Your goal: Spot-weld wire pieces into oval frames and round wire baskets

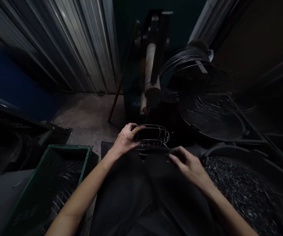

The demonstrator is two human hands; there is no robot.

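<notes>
A round wire frame [153, 140], made of thin metal rings joined by short cross wires, is held up just in front of my body. My left hand [129, 139] grips its left side, thumb and fingers closed round the rings. To the right and a little lower, my right hand [184, 160] pinches a short piece of wire [166, 148] between thumb and fingertips. The far end of that wire reaches the frame's right edge; I cannot tell whether it is joined there. Beyond the frame stands a machine with a thick metal arm [150, 70].
At my left is a green crate [88, 164] with wire pieces inside. A wide tub [220, 149] full of short metal pieces [245, 193] stands at my right. Behind it are a basin [212, 131] of wires and a hanging wire bundle [183, 60]. A corrugated wall [82, 42] rises at the back left.
</notes>
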